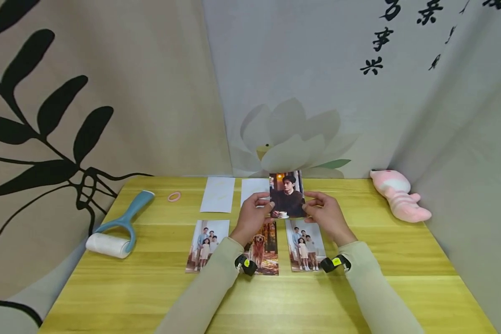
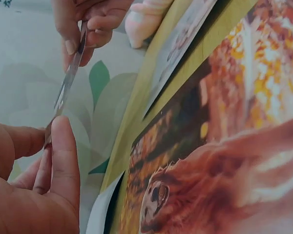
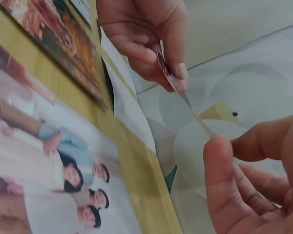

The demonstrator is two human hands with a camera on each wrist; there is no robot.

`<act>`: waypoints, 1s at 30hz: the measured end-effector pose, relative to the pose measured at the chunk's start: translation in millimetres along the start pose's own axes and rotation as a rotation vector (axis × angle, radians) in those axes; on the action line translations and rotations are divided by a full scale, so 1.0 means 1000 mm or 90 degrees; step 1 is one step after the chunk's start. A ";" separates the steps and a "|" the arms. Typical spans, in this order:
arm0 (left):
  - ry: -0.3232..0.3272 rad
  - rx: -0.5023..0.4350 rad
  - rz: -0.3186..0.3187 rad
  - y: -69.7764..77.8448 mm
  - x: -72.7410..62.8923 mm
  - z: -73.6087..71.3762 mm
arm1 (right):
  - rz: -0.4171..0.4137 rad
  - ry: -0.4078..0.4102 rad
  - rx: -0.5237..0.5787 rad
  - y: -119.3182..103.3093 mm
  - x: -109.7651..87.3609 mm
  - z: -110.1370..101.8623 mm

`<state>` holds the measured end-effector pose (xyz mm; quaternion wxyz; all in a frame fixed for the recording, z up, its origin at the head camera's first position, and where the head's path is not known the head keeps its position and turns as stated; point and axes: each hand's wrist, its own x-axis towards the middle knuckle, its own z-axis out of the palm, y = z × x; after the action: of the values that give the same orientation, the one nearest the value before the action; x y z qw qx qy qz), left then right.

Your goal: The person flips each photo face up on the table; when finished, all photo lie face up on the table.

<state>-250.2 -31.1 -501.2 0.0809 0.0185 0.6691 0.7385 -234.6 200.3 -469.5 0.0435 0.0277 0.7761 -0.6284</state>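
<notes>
A roller [image 1: 108, 245] lies at the table's [image 1: 150, 297] left edge, white roll nearest that edge and blue handle slanting toward the far edge. Just right of its handle, near the far left corner, is a pink ring [image 1: 174, 196]. Next comes the left family photo [image 1: 206, 243], face up, with a white card [image 1: 217, 195] beyond it at the far edge. The left hand [image 1: 252, 213] pinches the left edge of a portrait [image 1: 286, 197] between thumb and fingers; behind that hand a second card [image 1: 253, 185] lies by the far edge, partly covered. Below the hand a dog photo [image 1: 265, 250] lies face up, overlapped by the left wrist and its black strap. The portrait itself, a seated person in a dark top with a cup, is held clear of the table, above the dog photo's far end. The right family photo [image 1: 304, 243] lies beside the dog photo, and over its far right corner the right hand [image 1: 325, 213] pinches the portrait's right edge. A pink toy [image 1: 401, 197] rests in the far right corner
</notes>
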 end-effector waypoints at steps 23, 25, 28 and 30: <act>0.066 0.384 -0.008 0.000 0.033 0.022 | 0.069 -0.009 -0.143 0.026 0.055 -0.014; 0.058 0.405 -0.007 -0.001 0.034 0.023 | 0.078 -0.009 -0.159 0.028 0.056 -0.014; 0.040 0.409 -0.015 -0.001 0.034 0.023 | 0.079 -0.001 -0.185 0.032 0.057 -0.014; 0.028 0.405 -0.029 -0.002 0.034 0.024 | 0.068 0.007 -0.217 0.034 0.057 -0.013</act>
<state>-280.8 -2.7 -503.2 0.0731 0.0117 0.8682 0.4907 -288.4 219.6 -505.8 0.0766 0.0645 0.8690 -0.4846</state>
